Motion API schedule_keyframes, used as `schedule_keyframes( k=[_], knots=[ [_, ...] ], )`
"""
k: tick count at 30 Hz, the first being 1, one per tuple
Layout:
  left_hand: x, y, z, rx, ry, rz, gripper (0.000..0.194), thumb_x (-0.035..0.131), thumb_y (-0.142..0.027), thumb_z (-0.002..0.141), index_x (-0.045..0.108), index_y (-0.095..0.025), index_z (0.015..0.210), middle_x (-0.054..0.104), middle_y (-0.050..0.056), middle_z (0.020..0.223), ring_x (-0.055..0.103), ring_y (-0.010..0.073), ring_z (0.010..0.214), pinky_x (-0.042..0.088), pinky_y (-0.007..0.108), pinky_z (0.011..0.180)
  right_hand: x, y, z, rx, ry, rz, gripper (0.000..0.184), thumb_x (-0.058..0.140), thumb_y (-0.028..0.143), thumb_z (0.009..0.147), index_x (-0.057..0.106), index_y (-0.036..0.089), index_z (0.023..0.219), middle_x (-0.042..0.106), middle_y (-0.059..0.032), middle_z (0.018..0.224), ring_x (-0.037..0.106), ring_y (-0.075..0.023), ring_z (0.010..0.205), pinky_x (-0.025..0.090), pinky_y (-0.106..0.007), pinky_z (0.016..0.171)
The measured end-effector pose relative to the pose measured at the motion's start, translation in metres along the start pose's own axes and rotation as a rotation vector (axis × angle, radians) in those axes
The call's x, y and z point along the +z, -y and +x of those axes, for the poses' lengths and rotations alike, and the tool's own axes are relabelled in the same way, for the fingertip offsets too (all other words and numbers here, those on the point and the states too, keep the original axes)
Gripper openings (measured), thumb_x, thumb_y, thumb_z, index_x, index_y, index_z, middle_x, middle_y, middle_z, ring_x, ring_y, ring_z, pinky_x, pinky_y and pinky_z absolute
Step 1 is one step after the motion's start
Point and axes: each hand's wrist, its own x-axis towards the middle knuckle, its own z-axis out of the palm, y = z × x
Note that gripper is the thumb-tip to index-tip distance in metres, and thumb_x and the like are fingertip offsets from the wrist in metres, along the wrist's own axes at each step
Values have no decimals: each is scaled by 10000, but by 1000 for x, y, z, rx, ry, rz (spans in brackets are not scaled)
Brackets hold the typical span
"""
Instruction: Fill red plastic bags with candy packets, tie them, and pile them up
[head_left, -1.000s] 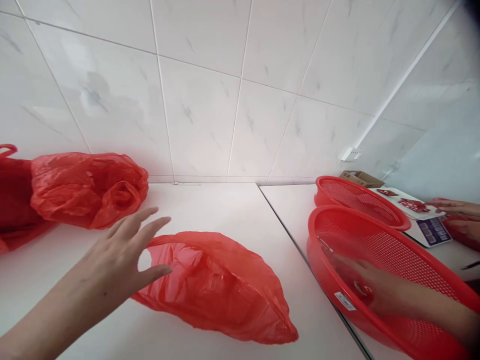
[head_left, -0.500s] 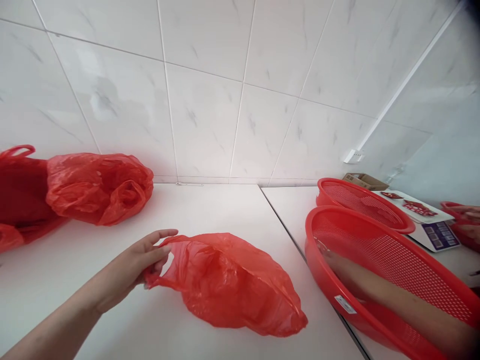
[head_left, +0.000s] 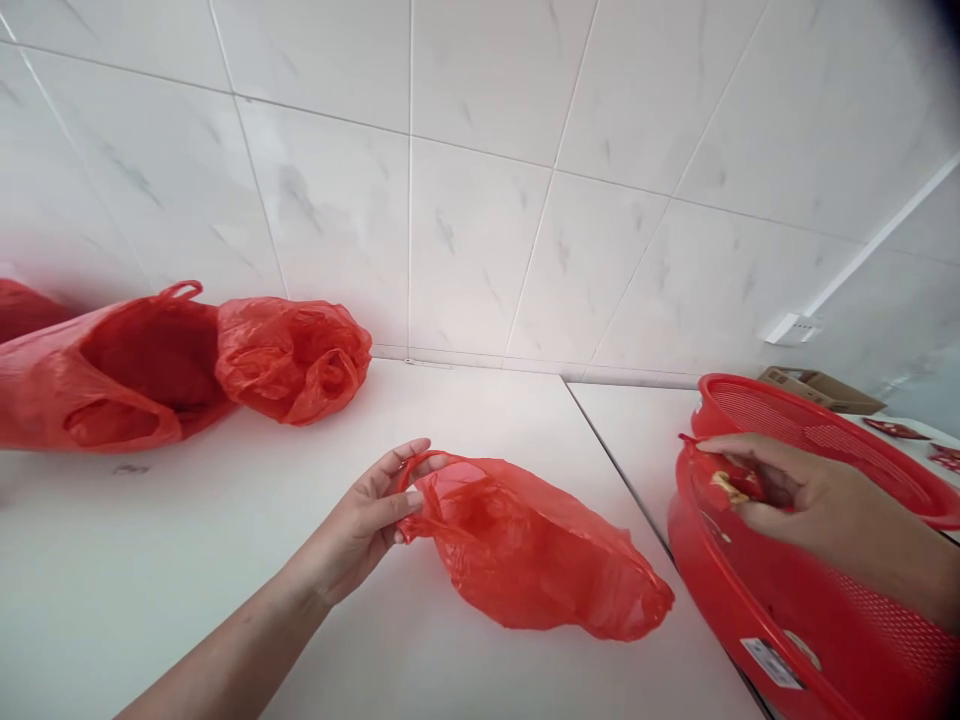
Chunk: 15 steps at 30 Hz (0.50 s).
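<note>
My left hand [head_left: 367, 520] pinches the open mouth of a red plastic bag [head_left: 532, 550] that lies on the white counter [head_left: 187, 560]. The bag sprawls to the right of that hand, towards a large red perforated basket [head_left: 780, 610]. My right hand [head_left: 780, 490] is raised over the basket's near rim, fingers closed round a small red packet [head_left: 724, 483] with a pale spot on it.
A second red basket [head_left: 825, 430] sits behind the first. Two stuffed red plastic bags [head_left: 292, 355] [head_left: 105, 375] lie at the back left against the tiled wall [head_left: 480, 180]. A cardboard box [head_left: 825, 388] and small red packets [head_left: 896, 430] are at the far right.
My right hand has come up out of the basket holding a small red packet. My left hand has closed on the bag's mouth. The view has swung to the left.
</note>
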Motion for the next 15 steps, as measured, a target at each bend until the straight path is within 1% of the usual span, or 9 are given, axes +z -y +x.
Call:
schedule_keyframes(
  k=[2,3,4,6,8,10,12,14,15],
  knots=[
    [1,0,-3,16,72,14,510,644,-175,757,501,-327,1223,473,59,1354,564,169,957,413,179,539,7,28,-7,-180,133,101,462,566,94,705,576,332,1101,624,-17,905,597,-134,763,457,-240,669],
    [1,-1,-4,15,101,20,526,638,-170,759,490,-338,1236,454,54,1373,566,169,955,417,184,549,13,45,-12,-268,208,123,477,560,86,689,576,344,1091,611,-8,918,592,-134,769,462,-233,661],
    [2,-1,-6,8,125,22,542,631,-162,761,480,-349,1247,436,47,1389,574,155,917,424,190,568,21,62,-16,-351,301,148,478,531,77,694,575,348,1086,597,-1,909,586,-130,745,465,-227,633],
    [2,-2,-9,-12,167,17,567,616,-141,766,460,-368,1262,400,35,1418,574,94,759,436,207,613,38,95,-22,-497,469,112,499,458,35,695,569,334,1079,572,4,941,579,-121,746,473,-231,652],
    [1,-2,-12,-20,198,4,585,604,-119,767,447,-374,1271,371,35,1438,522,37,626,437,218,635,53,119,-23,-588,515,19,535,436,26,694,553,333,1116,555,-1,1052,584,-116,767,479,-236,672],
    [0,-2,-14,-14,220,-6,595,602,-106,762,444,-368,1273,358,43,1446,484,16,574,429,219,621,58,130,-17,-629,489,-72,564,474,81,716,504,358,1206,506,-8,1213,599,-142,855,492,-258,708],
    [-2,-1,-15,-8,229,-13,598,601,-99,758,444,-362,1271,354,50,1448,483,18,575,416,211,595,53,126,-8,-604,424,-125,538,514,191,764,458,383,1263,464,-2,1304,586,-186,980,498,-301,778],
    [-6,-1,-14,-9,222,-18,595,599,-92,756,447,-359,1266,346,50,1452,488,21,585,408,204,579,40,106,3,-489,298,-153,424,505,301,817,490,381,1233,516,6,1267,575,-203,1028,497,-328,819],
    [-7,-1,-14,-12,215,-20,593,596,-91,757,447,-358,1265,342,50,1455,492,22,590,409,203,581,31,91,9,-416,209,-166,364,501,350,827,529,372,1189,563,5,1212,589,-203,1001,505,-327,803]
  ],
)
